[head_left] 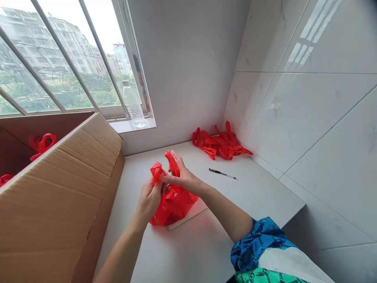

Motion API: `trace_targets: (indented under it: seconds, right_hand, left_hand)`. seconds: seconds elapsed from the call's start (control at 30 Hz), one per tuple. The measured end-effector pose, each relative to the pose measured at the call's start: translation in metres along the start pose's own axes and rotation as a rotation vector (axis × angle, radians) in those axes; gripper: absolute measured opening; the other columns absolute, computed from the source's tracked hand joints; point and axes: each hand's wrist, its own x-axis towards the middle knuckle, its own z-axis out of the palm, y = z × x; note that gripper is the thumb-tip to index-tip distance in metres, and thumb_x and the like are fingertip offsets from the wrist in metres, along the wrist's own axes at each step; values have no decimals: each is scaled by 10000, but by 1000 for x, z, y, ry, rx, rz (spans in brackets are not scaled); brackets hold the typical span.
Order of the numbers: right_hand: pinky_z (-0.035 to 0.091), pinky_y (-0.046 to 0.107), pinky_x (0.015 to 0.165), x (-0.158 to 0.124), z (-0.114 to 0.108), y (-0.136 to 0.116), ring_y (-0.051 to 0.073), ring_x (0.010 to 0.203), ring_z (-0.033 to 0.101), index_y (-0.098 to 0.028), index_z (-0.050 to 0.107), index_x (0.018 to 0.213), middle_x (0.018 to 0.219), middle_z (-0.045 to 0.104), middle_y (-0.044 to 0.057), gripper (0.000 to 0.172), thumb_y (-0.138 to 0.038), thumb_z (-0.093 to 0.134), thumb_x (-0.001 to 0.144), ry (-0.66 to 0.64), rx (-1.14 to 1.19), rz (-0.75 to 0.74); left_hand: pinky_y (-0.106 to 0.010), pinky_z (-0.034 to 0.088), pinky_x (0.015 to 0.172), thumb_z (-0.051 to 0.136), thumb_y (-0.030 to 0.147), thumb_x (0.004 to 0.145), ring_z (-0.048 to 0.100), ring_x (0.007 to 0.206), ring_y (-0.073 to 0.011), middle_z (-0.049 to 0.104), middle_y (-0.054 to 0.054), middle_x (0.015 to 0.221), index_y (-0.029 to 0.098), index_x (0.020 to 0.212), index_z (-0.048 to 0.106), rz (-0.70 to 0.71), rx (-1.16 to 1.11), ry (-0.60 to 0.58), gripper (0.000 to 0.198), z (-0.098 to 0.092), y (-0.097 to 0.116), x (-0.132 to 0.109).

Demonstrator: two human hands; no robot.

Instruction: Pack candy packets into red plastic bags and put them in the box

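A red plastic bag (pixel 176 206) rests on the white table, its body bulging below my hands. My left hand (pixel 150 196) is closed round one gathered handle at the bag's top left. My right hand (pixel 184 177) holds the other handle, with its thumb reaching across toward the left fingers. Some fingertips are hidden where the two hands meet. A flat pale item (pixel 193 215) lies under the bag's right side and juts out from it.
An open cardboard box (pixel 59 196) with red bags inside stands at the left. Crumpled red bags (pixel 222 144) lie at the back corner, a pen (pixel 223 173) in front of them. A clear bottle (pixel 134 106) stands on the windowsill. Tiled wall rises at the right.
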Motion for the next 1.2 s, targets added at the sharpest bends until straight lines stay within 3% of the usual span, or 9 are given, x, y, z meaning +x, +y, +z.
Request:
trace_targets:
  seconds: [0.1, 0.2, 0.27, 0.4, 0.5, 0.67, 0.93, 1.07, 1.2]
  right_hand:
    - [473, 441, 1008, -7, 4, 1, 229, 1146, 547, -409, 120, 1558, 1429, 425, 69, 1123, -518, 824, 690, -7, -288, -17]
    - [465, 439, 1007, -8, 11, 7, 230, 1131, 568, -371, 369, 1498, 1336, 497, 62, 737, -625, 616, 851, 44, -364, -20]
    - [473, 393, 993, -6, 12, 11, 214, 1103, 587, -306, 562, 1371, 1227, 571, 59, 566, -647, 458, 932, 89, -268, -54]
    - [542, 309, 740, -2, 5, 13, 176, 786, 653, -218, 716, 1107, 859, 669, 39, 561, -670, 437, 926, 109, 54, 31]
    - [515, 278, 627, -3, -3, 6, 144, 625, 611, -203, 718, 966, 701, 632, 5, 463, -626, 543, 898, 65, 146, 63]
    - [511, 291, 713, -6, -15, -8, 153, 735, 624, -205, 662, 902, 794, 651, 8, 282, -480, 690, 848, -113, -111, -59]
    - [509, 291, 738, -9, -10, -4, 156, 844, 587, -240, 537, 933, 974, 565, 24, 147, -296, 658, 872, 127, -659, -501]
    - [495, 278, 692, -14, -6, -6, 160, 838, 581, -244, 495, 907, 998, 549, 38, 165, -319, 642, 897, 138, -825, -595]
    - [436, 255, 627, -18, -12, -14, 141, 753, 553, -233, 515, 837, 936, 571, 28, 164, -331, 618, 919, 143, -918, -597]
  left_hand:
    - [-222, 333, 545, 460, 235, 900, 428, 610, -125, 524, 17, 701, 199, 803, 523, 57, 348, -57, 121, 0, -13, -3]
    - [-239, 308, 555, 459, 181, 864, 420, 590, -132, 530, 14, 673, 198, 762, 524, 49, 566, -58, 122, 1, -12, -7]
    - [-242, 307, 555, 485, 234, 885, 417, 582, -131, 507, 13, 651, 193, 713, 509, 31, 526, -74, 178, 1, -7, -8]
    - [-238, 413, 633, 598, 389, 895, 537, 680, -142, 575, 2, 754, 189, 860, 586, -169, 63, -255, 204, -7, 7, -7]
    - [-242, 454, 685, 664, 419, 871, 565, 718, -134, 590, -7, 798, 183, 905, 596, -326, -224, -288, 248, -17, 10, -4]
    - [-228, 462, 677, 678, 397, 869, 562, 729, -128, 563, -13, 781, 173, 890, 602, -352, -383, -272, 237, -20, 8, -4]
    - [-259, 497, 713, 595, 481, 922, 579, 741, -140, 635, -29, 854, 246, 1298, 578, -319, -268, -226, 444, -13, 20, -11]
    - [-257, 498, 710, 558, 525, 928, 624, 793, -168, 703, -73, 944, 201, 1250, 663, -244, -289, -155, 469, -12, 22, -11]
    - [-279, 506, 834, 683, 461, 866, 659, 975, -213, 725, -92, 1077, 200, 1157, 722, -110, -237, 55, 393, -14, 23, -11]
